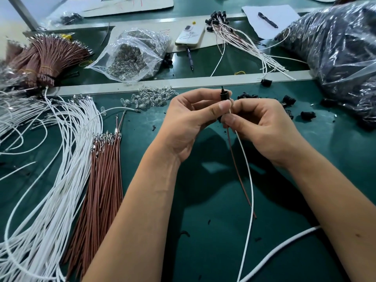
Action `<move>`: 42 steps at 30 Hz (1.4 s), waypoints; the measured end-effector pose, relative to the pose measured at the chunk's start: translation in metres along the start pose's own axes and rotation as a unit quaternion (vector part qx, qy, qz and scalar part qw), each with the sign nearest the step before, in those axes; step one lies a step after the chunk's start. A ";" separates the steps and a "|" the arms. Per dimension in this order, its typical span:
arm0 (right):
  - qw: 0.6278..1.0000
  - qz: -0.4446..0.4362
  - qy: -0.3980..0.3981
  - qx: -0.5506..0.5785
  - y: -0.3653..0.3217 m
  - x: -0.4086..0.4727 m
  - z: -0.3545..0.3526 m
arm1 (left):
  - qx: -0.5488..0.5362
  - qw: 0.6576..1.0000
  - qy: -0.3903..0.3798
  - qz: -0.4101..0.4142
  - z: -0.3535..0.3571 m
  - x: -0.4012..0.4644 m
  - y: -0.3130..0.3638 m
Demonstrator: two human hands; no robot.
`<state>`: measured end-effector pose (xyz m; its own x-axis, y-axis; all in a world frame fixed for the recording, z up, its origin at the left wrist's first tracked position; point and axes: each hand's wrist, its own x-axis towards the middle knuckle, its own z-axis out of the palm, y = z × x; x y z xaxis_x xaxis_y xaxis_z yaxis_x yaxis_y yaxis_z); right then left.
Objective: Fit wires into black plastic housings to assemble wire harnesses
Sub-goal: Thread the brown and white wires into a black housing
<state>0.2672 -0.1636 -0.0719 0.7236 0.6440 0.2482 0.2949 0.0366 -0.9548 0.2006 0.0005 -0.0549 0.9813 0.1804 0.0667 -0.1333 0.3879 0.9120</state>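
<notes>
Above the desk point(203, 200), your left hand point(189, 123) pinches the black housing point(223, 97) upright while your right hand point(262, 129) pinches brown wire point(240, 176) and white wire point(251, 190) below it, probably seating terminals; spare housings point(305, 115) beyond.

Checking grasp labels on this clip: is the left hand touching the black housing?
Touching. The head view shows the left hand pinching the black housing between thumb and fingertips, with no gap visible.

1. Our bare forearms reach in from the bottom edge and converge toward the middle.
2. Our left hand point(189, 121) is raised, fingers curled, thumb pressed inward.
3. Our right hand point(262, 125) faces it, fingertips touching, fingers curled in a pinch.
</notes>
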 end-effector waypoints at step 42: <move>0.997 -0.001 0.072 0.028 -0.005 -0.001 0.000 | -0.012 0.992 -0.043 0.116 0.006 -0.002 0.007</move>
<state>0.2648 -0.1645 -0.0671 0.8061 0.5277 0.2680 0.2652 0.0828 -0.9606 0.1980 -0.0023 -0.0459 0.9315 0.1911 0.3094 -0.3601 0.3655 0.8584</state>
